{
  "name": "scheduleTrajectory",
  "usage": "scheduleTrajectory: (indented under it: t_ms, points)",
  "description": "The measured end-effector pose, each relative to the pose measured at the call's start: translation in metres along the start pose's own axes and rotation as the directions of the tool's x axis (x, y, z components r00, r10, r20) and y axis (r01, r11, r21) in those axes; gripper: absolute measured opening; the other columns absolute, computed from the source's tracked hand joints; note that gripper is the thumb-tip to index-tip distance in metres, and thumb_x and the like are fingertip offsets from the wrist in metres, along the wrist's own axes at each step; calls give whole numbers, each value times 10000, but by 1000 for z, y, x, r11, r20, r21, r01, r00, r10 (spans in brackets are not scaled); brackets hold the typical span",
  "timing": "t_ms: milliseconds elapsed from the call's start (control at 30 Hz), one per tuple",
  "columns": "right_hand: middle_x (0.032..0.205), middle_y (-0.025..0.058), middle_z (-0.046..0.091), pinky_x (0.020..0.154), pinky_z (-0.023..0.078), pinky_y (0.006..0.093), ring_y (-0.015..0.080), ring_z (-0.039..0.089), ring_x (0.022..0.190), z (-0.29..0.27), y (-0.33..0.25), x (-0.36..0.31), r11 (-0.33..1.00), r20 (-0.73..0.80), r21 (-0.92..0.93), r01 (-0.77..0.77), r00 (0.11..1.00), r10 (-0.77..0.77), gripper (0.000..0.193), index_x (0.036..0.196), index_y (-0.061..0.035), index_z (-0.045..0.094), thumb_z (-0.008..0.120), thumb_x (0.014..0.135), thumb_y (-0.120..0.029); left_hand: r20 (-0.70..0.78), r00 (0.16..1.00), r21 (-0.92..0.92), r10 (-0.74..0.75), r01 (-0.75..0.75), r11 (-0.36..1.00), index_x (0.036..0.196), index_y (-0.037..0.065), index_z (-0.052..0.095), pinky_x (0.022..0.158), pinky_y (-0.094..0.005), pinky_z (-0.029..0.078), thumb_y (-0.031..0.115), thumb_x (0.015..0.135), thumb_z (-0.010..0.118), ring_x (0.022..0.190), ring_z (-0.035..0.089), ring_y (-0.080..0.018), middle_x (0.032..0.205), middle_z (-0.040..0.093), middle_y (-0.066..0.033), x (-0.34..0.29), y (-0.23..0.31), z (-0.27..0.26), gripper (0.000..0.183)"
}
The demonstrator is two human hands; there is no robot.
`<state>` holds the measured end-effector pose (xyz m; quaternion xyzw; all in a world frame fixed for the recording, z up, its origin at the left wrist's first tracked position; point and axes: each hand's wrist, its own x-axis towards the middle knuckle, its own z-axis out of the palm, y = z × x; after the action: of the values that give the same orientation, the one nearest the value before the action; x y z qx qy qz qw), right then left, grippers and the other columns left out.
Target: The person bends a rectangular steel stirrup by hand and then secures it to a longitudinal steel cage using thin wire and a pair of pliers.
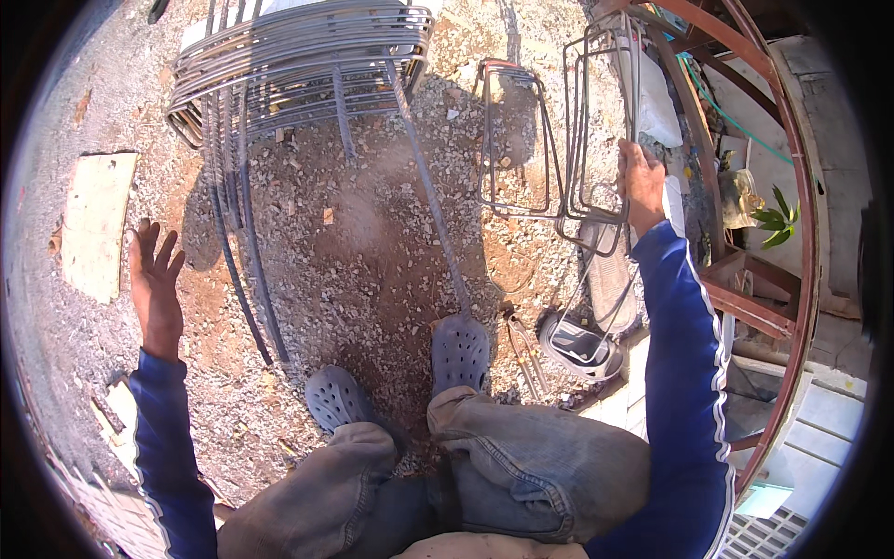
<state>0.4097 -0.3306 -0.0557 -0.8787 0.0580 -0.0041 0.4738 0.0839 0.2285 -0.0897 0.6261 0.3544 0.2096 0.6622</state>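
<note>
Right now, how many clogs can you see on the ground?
2. One clog is on the person's left foot, low on the gravel. The other clog is on the right foot, slightly ahead, beside a long steel bar. None seems hidden.

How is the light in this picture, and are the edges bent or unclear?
Head view: hard sunlight throws dark shadows of the bent steel frames and left hand onto gravel; the fisheye curves the rusty frame beside the right hand; the corners are black.
</note>
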Motion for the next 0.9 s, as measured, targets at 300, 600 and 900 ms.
scheduleTrajectory:
  t_ms: [300,600,900]
  points:
    - [587,-24,427,400,329,237,84,404,422,-41,-143,-108,866,56,485,121,984,-168,255,805,-88,528,512,961,-291,451,791,135,413,-518,845,1421,-2,340,1053,-457,353,486,957,428,1290,435,-329,1427,402,-185,-104,110,89,679]
    - [620,-45,364,435,283,226,57,301,429,-44,-199,-179,692,-26,698,184,972,-232,233,846,-99,496,501,984,-287,892,300,58,339,-819,571,1340,-8,430,1039,-396,376,290,963,508,1233,475,-377,1317,495,-244,-162,114,212,487]
    - [639,-43,368,483,334,232,62,327,477,-28,-203,-165,578,-164,769,274,958,-236,213,879,-88,511,514,985,-272,979,164,21,124,-681,732,936,24,537,645,-481,444,248,979,451,725,591,-392,782,579,-198,-191,82,248,244]
